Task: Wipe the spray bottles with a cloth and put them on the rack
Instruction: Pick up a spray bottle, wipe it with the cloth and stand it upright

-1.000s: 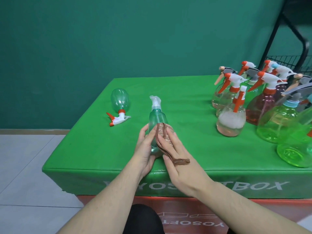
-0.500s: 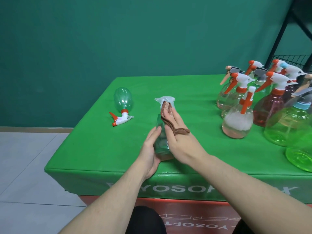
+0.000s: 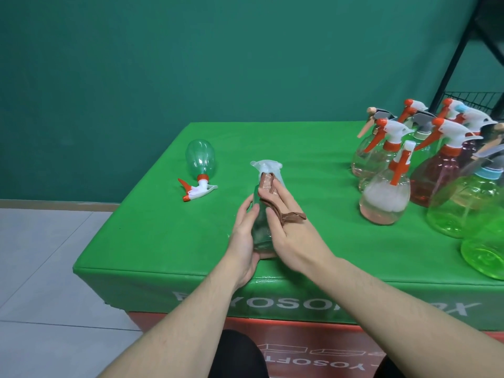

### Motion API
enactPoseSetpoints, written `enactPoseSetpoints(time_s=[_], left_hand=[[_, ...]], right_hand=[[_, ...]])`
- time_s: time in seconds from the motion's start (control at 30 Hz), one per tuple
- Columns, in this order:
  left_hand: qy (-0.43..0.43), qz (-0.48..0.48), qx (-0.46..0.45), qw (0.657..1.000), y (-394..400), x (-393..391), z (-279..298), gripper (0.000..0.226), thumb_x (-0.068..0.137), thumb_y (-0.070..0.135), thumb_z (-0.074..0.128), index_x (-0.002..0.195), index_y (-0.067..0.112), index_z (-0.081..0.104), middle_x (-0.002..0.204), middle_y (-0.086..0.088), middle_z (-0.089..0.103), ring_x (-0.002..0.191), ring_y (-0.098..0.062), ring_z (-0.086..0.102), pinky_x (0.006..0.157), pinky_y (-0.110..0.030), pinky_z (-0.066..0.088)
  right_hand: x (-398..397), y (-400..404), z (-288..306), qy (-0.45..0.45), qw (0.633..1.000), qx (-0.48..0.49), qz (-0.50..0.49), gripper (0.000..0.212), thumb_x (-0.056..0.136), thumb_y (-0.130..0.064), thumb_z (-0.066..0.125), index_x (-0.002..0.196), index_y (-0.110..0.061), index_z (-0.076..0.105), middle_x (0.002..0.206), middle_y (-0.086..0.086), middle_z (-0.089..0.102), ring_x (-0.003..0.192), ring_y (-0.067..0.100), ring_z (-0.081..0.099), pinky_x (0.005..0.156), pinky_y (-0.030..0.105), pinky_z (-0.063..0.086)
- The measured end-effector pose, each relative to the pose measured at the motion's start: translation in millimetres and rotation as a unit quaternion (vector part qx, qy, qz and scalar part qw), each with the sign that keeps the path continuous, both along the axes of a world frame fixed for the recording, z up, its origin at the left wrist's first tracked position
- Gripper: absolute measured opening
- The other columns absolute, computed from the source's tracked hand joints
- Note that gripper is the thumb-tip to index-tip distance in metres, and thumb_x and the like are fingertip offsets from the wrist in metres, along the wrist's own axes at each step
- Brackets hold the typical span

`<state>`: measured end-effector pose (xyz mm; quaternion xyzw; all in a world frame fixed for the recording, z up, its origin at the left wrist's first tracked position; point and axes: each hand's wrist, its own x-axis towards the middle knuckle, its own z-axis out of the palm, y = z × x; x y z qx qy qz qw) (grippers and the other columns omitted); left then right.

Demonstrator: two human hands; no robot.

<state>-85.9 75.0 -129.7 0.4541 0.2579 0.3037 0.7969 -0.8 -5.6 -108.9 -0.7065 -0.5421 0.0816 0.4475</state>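
Between our palms stands the clear spray bottle [image 3: 261, 227], near the front edge of the green table [image 3: 163, 241]. Our left hand [image 3: 243, 236] curls round its base; our right hand [image 3: 283, 227] presses the brown cloth [image 3: 268, 186], fingers straight, against its neck. We judge the bottle light and top-heavy: a hard upward stroke could tip it off the edge. Other bottles [image 3: 384, 197] wait well apart, by the rack [image 3: 463, 96].
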Motion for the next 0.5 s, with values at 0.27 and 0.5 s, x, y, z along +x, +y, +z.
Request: enactPoseSetpoints(time_s=[0.27,0.5], left_hand=[[-0.008,0.016,-0.02,1.0,0.1,0.7,0.6,0.04,0.107,0.043,0.045,0.147,0.036,0.046,0.126,-0.002,0.073,0.101,-0.021,0.076,0.061,-0.034,0.059],[0.0,0.04,-0.003,0.999,-1.5,0.5,4.7,0.037,0.101,0.037,0.059,0.138,0.034,0.051,0.103,0.004,0.08,0.085,-0.016,0.077,0.064,-0.031,0.061]], right_hand=[[-8.9,-30.8,-26.9,-0.045,0.998,0.024,0.041,0.047,0.103,-0.025,0.038,0.149,-0.029,0.046,0.167,-0.014,0.016,0.156,0.007,0.003,0.126,0.023,0.006],[-14.3,-47.9,-34.0,-0.035,0.997,0.041,0.054,0.049,0.101,-0.032,0.036,0.146,-0.024,0.053,0.166,-0.011,0.021,0.156,0.01,0.005,0.127,0.033,0.013]])
